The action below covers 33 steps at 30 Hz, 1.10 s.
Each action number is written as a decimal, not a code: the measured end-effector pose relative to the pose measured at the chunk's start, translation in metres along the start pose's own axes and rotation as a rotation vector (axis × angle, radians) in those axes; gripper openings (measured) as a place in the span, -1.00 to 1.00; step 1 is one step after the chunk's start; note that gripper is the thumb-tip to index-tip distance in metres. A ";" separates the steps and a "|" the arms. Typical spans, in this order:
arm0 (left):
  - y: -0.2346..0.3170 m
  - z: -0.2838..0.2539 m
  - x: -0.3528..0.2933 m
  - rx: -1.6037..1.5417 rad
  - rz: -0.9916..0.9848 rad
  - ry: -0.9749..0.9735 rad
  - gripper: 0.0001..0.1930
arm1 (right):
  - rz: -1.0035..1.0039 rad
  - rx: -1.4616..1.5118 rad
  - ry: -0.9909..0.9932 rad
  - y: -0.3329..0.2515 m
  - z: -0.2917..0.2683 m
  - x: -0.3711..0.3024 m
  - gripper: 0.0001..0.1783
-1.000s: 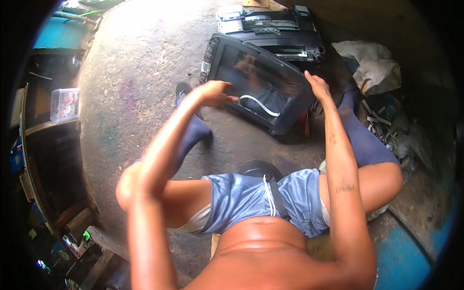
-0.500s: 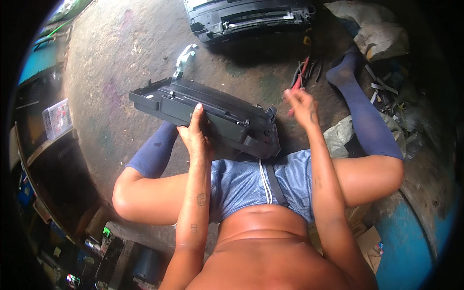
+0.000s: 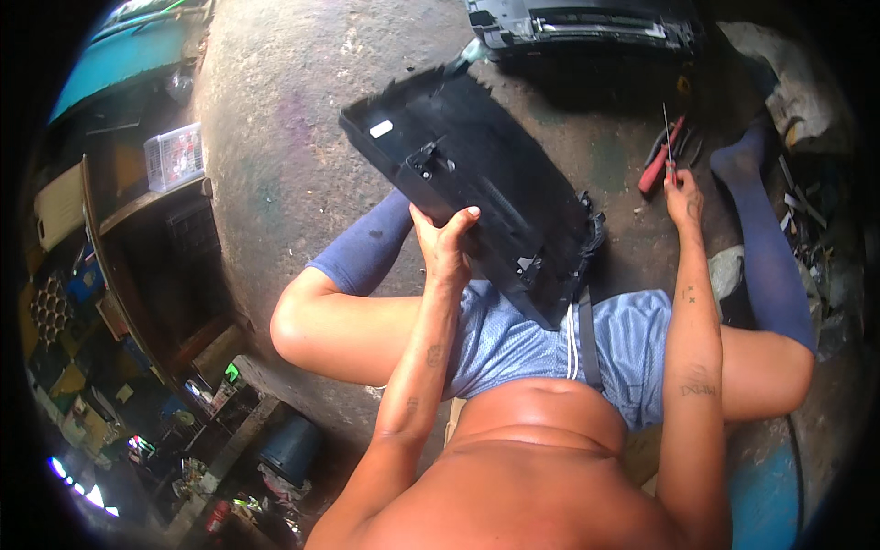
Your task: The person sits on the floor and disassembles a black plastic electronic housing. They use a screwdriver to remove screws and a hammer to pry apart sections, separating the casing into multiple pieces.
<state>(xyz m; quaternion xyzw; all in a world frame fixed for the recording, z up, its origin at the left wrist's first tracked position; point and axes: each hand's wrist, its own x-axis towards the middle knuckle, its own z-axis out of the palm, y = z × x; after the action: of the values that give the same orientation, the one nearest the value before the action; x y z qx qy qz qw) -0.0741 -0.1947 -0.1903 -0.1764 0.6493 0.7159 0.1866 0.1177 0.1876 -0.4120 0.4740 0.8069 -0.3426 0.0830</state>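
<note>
My left hand (image 3: 444,240) is closed on the near edge of a black plastic panel (image 3: 500,174), thumb over the rim. The panel is tilted above my lap, its broad face with small clips and a white label showing. Its lower corner reaches my shorts. Off to the right, my right hand (image 3: 684,200) is closed around a screwdriver (image 3: 667,137), whose thin shaft points away from me; most of its handle is hidden by my fingers. Red-handled pliers (image 3: 653,172) lie on the floor just left of that hand.
A larger black plastic machine part (image 3: 596,35) sits on the floor at the far side. Scraps and a pale sack (image 3: 779,82) are at the right. On the left stand a white basket (image 3: 174,158) and cluttered shelving (image 3: 137,266). My legs spread around the work.
My left hand has turned the panel, bringing its broad face into sight. My right hand has shifted slightly right of the pliers, and the screwdriver shows clearly. The whole view has swung left.
</note>
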 end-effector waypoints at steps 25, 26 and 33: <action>-0.038 -0.010 0.056 -0.146 -0.164 0.004 -0.20 | -0.598 -0.220 -0.638 -0.300 -0.136 -0.141 -0.68; -0.038 -0.009 0.056 -0.154 -0.164 0.025 -0.18 | -0.582 -0.230 -0.652 -0.301 -0.138 -0.142 -0.68; -0.030 -0.003 0.053 -0.112 -0.190 0.033 -0.14 | -0.609 -0.238 -0.613 -0.303 -0.139 -0.145 -0.68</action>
<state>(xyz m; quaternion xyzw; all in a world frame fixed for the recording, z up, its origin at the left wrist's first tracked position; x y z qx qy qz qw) -0.1056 -0.1931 -0.2428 -0.2593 0.5915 0.7272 0.2327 -0.0268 0.0773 -0.0972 0.0783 0.8816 -0.3807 0.2678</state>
